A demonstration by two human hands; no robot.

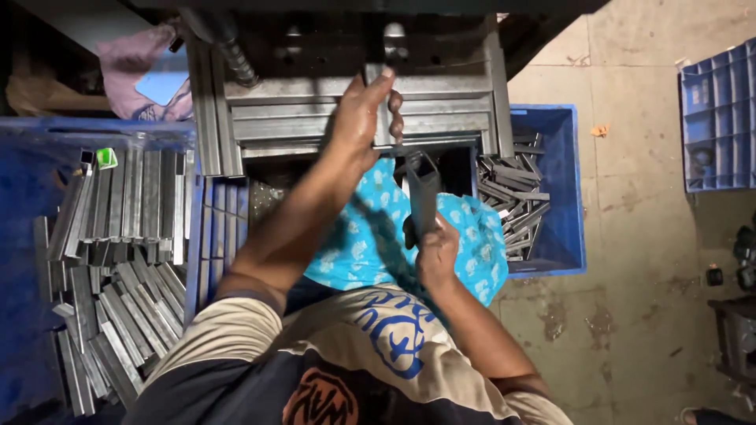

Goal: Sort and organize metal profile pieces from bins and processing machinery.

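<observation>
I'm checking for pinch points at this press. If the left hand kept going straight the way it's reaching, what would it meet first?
The left hand points up into the press. Its fingertips already seem to touch a metal strip there; depth is unclear.

- A blue crate (564, 157) stands on the right of the machine, with loose grey metal channel offcuts (513, 197) lying jumbled in it.
- A larger blue bin (31, 205) on the left holds stacked metal channel sections (118, 267), some in neat upright rows, others fanned out below.
- A pink cloth (130, 59) lies bunched at the top left, with a light blue card (161, 79) on it.
- A small green tag (106, 157) sits on the stacked sections.
- A blue compartmented tray (720, 118) rests on the stained concrete floor (638, 299) at the far right.
- A turquoise patterned cloth (370, 244) is spread just below the machine.
</observation>
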